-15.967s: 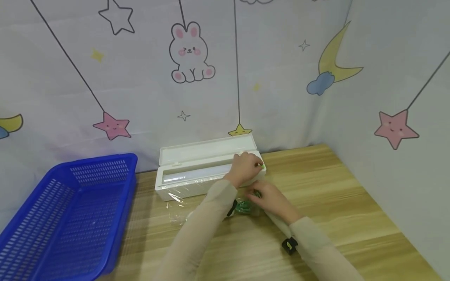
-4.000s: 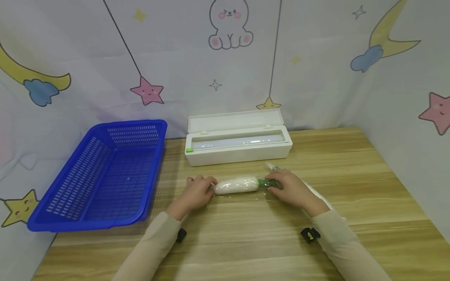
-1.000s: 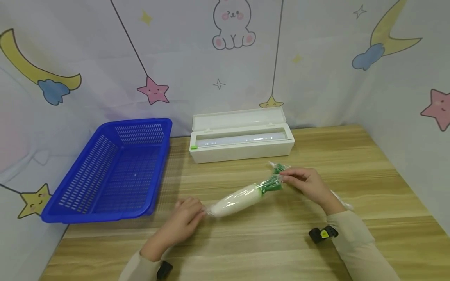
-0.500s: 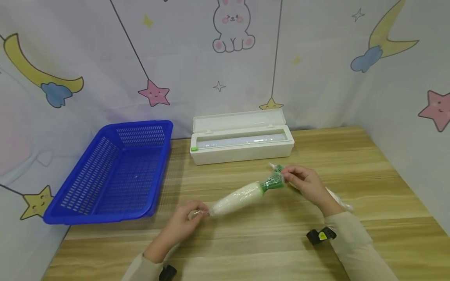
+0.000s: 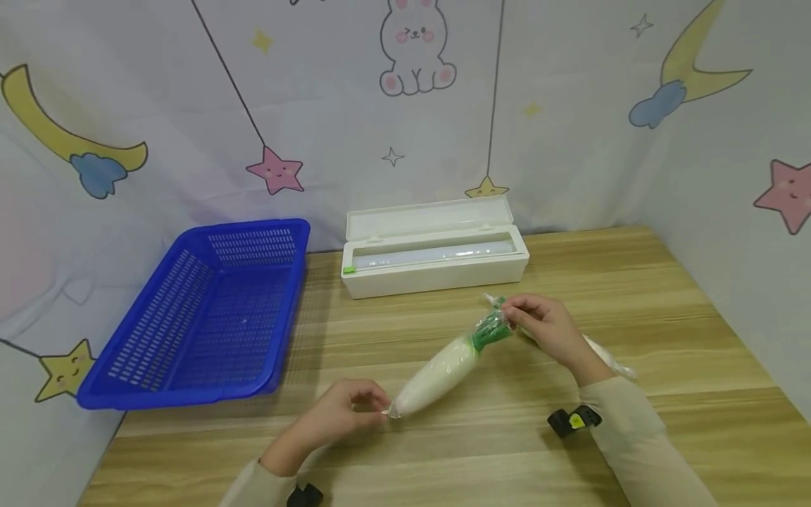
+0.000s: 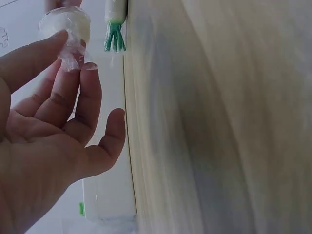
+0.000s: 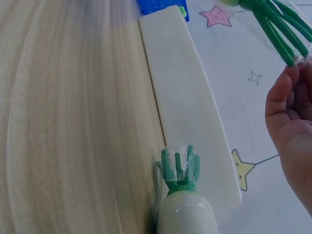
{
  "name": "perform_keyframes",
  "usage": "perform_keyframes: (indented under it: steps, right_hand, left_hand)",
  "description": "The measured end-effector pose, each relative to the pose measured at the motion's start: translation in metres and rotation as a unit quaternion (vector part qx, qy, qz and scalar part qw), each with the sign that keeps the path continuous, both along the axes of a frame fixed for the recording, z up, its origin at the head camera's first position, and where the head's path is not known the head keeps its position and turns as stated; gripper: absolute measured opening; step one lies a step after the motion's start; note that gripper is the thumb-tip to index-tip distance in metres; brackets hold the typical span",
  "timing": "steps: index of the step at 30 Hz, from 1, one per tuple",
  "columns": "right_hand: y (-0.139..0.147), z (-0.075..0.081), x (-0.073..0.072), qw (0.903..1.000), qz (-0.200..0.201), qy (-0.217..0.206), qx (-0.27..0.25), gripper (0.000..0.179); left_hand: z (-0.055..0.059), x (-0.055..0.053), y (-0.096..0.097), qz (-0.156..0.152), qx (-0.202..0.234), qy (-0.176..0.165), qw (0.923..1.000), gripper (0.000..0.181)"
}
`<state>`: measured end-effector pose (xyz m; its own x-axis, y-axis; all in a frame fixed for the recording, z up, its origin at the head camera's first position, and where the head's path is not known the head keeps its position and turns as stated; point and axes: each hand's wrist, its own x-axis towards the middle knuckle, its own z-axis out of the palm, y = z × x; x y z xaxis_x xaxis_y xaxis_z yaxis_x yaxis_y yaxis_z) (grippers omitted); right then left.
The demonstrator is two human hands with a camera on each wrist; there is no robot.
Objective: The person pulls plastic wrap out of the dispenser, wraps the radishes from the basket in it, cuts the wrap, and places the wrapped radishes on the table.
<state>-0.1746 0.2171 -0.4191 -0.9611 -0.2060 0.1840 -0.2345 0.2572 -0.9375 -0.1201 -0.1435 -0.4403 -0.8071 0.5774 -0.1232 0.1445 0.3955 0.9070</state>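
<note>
A white radish with green leaves, wrapped in cling film, slants between my two hands, held up off the table. My left hand pinches the twisted film at its pointed end; the left wrist view shows this film bunch between thumb and fingers. At the leafy end, my right hand pinches the film past the green leaves. Partly hidden behind that hand, a second wrapped radish lies on the table, its leaves and white top showing in the right wrist view.
Against the back wall stands a white cling film dispenser, lid raised, roll inside, with a green slider at its left end. A blue plastic basket sits on the left of the wooden table.
Sixteen seconds ago both hands were at the dispenser, its slider at the right. Later they held the radish low on the table; it has since been lifted, its pointed end swinging nearer me.
</note>
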Motion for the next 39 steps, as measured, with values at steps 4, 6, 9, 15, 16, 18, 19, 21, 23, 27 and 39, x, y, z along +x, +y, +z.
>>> perform_keyframes:
  steps: [4,6,9,15,16,18,19,21,23,27,39]
  right_hand:
    - [-0.003,0.001,-0.001,1.0,0.002,0.0,-0.002,0.021]
    - [-0.004,0.001,-0.001,0.9999,0.008,0.001,-0.008,0.021]
    - [-0.006,0.001,0.0,0.9995,0.021,0.004,-0.023,0.023]
    - [-0.007,0.001,0.0,0.999,0.022,0.0,-0.038,0.026]
    - [-0.006,0.001,0.0,0.999,0.021,-0.001,-0.039,0.026]
    - [-0.006,0.002,0.0,0.9988,0.017,-0.007,-0.044,0.025]
    - [-0.006,0.003,-0.001,0.9985,0.017,-0.012,-0.052,0.022]
    - [-0.006,0.003,-0.001,0.997,0.018,-0.027,-0.071,0.016]
    - [-0.007,0.004,-0.001,0.9949,0.021,-0.038,-0.091,0.01]
    - [-0.008,0.004,-0.001,0.9906,0.034,-0.048,-0.124,0.012]
    - [-0.012,0.0,-0.003,0.9938,0.012,-0.056,-0.095,0.011]
  left_hand:
    - [-0.002,0.003,0.007,-0.018,-0.016,-0.025,0.9994,0.032]
    - [-0.003,0.005,0.011,-0.038,-0.016,-0.037,0.9985,0.027]
    - [-0.004,0.01,0.016,-0.084,-0.001,-0.047,0.9954,0.016]
    - [-0.011,0.014,0.024,-0.155,0.052,-0.019,0.9864,0.006]
    - [-0.012,0.014,0.025,-0.158,0.062,-0.009,0.9854,0.006]
    - [-0.013,0.015,0.027,-0.156,0.081,0.0,0.9844,0.006]
    - [-0.013,0.016,0.028,-0.149,0.086,-0.002,0.985,0.008]
    - [-0.013,0.018,0.03,-0.132,0.089,-0.005,0.9873,0.012]
    - [-0.011,0.02,0.033,-0.115,0.089,-0.015,0.9893,0.013]
    - [-0.01,0.023,0.038,-0.105,0.073,-0.018,0.9916,0.014]
    - [-0.014,0.023,0.046,-0.079,0.055,-0.1,0.9903,0.018]
